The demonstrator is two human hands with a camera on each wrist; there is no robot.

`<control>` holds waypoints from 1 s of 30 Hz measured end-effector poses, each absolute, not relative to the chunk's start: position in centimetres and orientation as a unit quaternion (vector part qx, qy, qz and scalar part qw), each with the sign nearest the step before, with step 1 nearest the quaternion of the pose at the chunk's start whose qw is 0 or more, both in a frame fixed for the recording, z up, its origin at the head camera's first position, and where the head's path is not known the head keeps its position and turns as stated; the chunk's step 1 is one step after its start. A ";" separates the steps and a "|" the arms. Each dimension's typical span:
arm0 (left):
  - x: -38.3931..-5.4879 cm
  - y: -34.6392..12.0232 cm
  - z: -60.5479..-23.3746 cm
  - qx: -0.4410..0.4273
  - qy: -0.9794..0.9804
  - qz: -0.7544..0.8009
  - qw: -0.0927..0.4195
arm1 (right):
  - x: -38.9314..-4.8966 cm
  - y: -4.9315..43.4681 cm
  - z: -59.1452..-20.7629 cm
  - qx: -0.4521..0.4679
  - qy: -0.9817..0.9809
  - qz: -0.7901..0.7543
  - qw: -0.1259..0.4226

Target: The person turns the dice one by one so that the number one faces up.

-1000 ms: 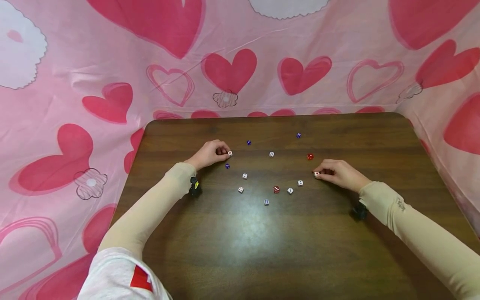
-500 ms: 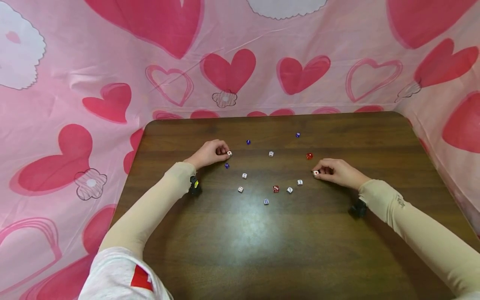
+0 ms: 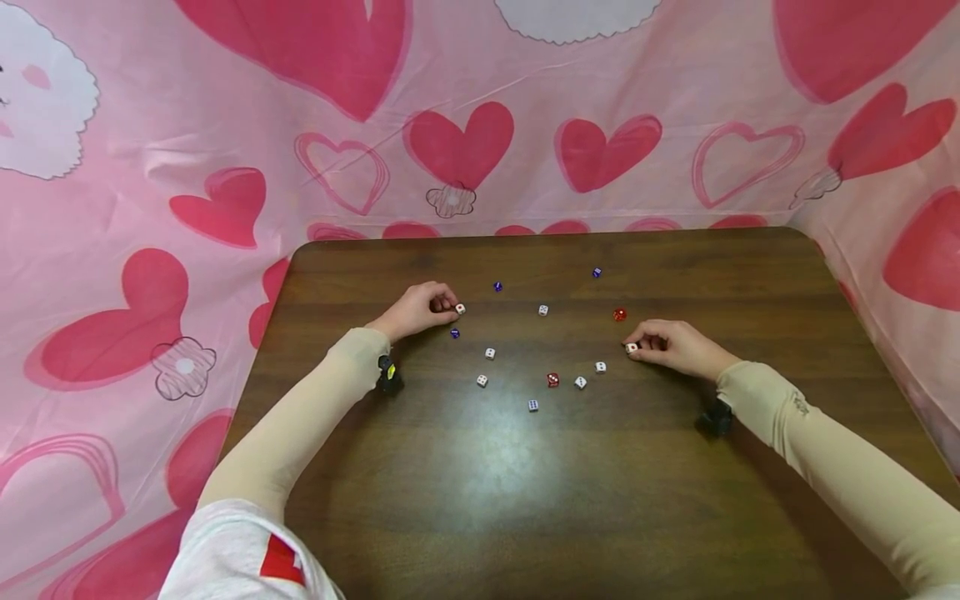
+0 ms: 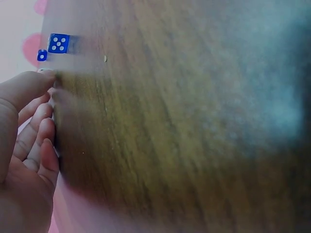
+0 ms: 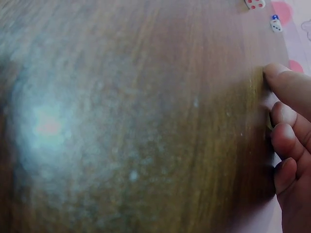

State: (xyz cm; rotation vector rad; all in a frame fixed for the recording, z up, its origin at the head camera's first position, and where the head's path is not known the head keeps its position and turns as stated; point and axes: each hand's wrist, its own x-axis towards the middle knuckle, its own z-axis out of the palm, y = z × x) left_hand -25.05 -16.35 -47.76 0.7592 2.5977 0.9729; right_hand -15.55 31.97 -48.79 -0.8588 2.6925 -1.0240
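At the left of the head view my left hand [image 3: 422,308] pinches a white die [image 3: 461,309] between thumb and fingertips, low over the wooden table. Just below that hand lies a blue die [image 3: 454,333], and another blue die [image 3: 498,286] sits to its upper right. My right hand [image 3: 675,346] pinches a second white die [image 3: 632,347], a red dot on its top face. Close by are a red die [image 3: 619,314] and a white die [image 3: 600,367]. In the left wrist view the thumb [image 4: 29,87] covers most of the held die; the right thumb [image 5: 291,87] hides the other.
Between the hands more dice are scattered: a red die [image 3: 552,380], a white die [image 3: 543,310], a white die [image 3: 533,406] and several others. A blue die [image 3: 597,272] lies near the back. Pink heart-patterned cloth [image 3: 525,167] surrounds the brown table [image 3: 420,517].
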 end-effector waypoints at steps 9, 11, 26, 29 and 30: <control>-24.1 -16.8 -47.7 0.247 0.901 0.343 0.101 | -15.2 31.8 -49.0 -0.234 0.902 -0.347 0.106; -23.8 -16.9 -47.6 0.246 0.901 0.346 0.091 | -15.2 31.8 -49.0 -0.234 0.900 -0.351 0.107; -19.3 -11.5 -45.4 0.322 0.857 0.402 0.008 | -15.5 32.0 -48.9 -0.235 0.900 -0.351 0.105; -18.0 -9.3 -45.1 0.362 0.838 0.407 0.014 | -15.5 32.1 -48.9 -0.231 0.901 -0.350 0.109; -17.6 -8.6 -45.0 0.374 0.833 0.406 0.020 | -15.5 32.1 -48.9 -0.229 0.901 -0.350 0.111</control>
